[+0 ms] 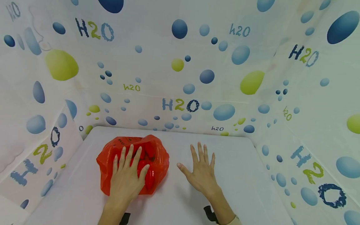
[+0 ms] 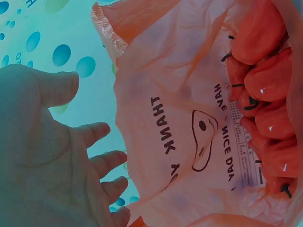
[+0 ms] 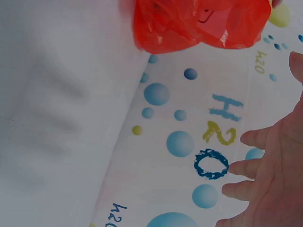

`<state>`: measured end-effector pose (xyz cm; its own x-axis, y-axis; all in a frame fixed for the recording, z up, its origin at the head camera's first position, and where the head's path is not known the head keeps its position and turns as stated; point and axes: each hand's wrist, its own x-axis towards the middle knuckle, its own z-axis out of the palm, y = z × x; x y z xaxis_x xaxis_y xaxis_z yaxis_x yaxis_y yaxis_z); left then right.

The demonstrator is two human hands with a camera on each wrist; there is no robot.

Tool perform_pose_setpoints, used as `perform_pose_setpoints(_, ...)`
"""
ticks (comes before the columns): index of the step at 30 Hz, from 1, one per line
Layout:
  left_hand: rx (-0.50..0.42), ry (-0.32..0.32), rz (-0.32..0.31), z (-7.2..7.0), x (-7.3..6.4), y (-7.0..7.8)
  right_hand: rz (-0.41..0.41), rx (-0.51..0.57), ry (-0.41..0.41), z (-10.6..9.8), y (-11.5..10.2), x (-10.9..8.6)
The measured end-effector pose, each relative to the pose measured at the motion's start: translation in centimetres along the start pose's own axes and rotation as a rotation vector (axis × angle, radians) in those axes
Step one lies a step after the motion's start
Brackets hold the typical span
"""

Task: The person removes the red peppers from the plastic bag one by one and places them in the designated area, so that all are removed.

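A red plastic bag (image 1: 106,161) stands on the left part of the table with its mouth spread wide. Inside are several glossy red peppers (image 1: 150,178) with dark green stems, seen closer in the left wrist view, where the peppers (image 2: 269,78) lie beside printed lettering on the bag (image 2: 161,75). My left hand (image 1: 127,178), fingers spread and straight, is over the bag's opening and hides part of it. To the right of the bag, my right hand (image 1: 204,176) is held palm down over the table, fingers spread, holding nothing.
The white table (image 1: 236,187) is enclosed at the back and sides by white sheeting (image 1: 157,68) printed with blue and green drops and H2O lettering. Dark straps (image 1: 209,213) sit at both wrists. My right hand casts a soft shadow on the tabletop.
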<state>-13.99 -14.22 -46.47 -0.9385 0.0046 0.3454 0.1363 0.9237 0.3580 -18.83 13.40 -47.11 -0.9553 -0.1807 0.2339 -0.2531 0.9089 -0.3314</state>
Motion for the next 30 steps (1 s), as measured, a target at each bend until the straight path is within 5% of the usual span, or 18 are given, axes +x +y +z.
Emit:
perform_pose_setpoints(21, -0.059, 0.226, -0.023, -3.5, -1.9, -1.3, -0.044, 0.079, -0.044, 0.7, -3.6, -0.1)
perform_pose_setpoints(30, -0.059, 0.217, -0.038, -3.7, -2.4, -2.0, -0.074, 0.067, -0.061, 0.9, -5.5, -0.4)
